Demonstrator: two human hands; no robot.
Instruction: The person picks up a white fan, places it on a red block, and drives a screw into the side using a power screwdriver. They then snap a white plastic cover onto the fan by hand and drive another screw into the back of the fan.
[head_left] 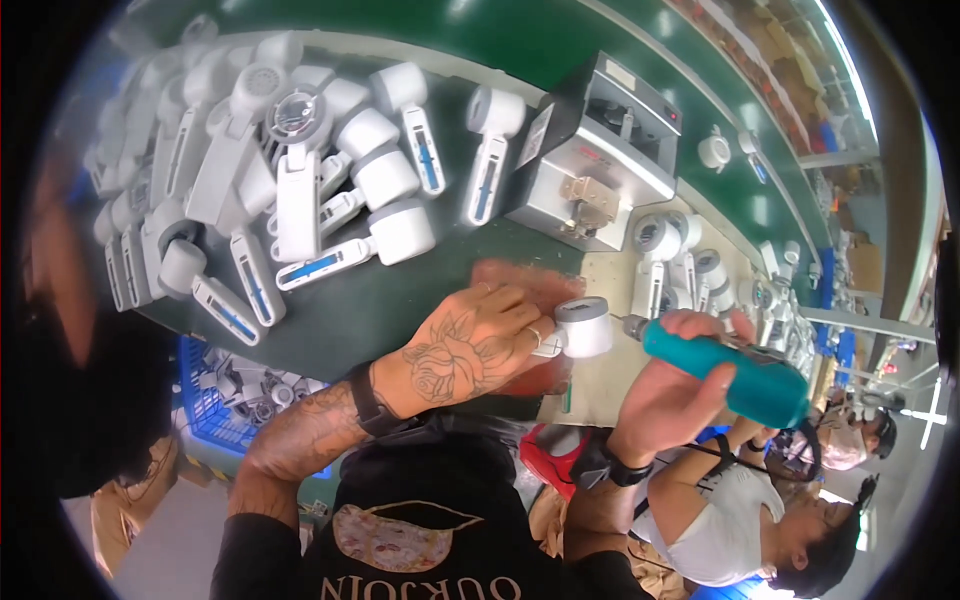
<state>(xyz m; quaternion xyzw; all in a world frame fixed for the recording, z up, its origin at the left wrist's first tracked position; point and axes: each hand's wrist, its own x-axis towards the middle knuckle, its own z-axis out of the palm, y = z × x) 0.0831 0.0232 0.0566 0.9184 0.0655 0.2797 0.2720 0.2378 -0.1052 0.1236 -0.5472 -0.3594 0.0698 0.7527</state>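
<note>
My left hand (480,340), tattooed on its back, has its fingers closed round a white handheld fan (588,332) with a round, grey-rimmed head. Much of the fan's handle is hidden under those fingers. My right hand (672,392) grips a teal electric screwdriver (745,378). The screwdriver's tip points left at the fan head, with a small gap between them. A reddish-brown pad (535,283) shows behind my left hand, partly covered and blurred.
Many white fans (298,190) lie heaped on the green table at the left; more stand at right (655,265). A grey-black bench machine (600,150) sits at the back. Below left is a blue basket (212,400) of parts. A co-worker (730,520) is close on the right.
</note>
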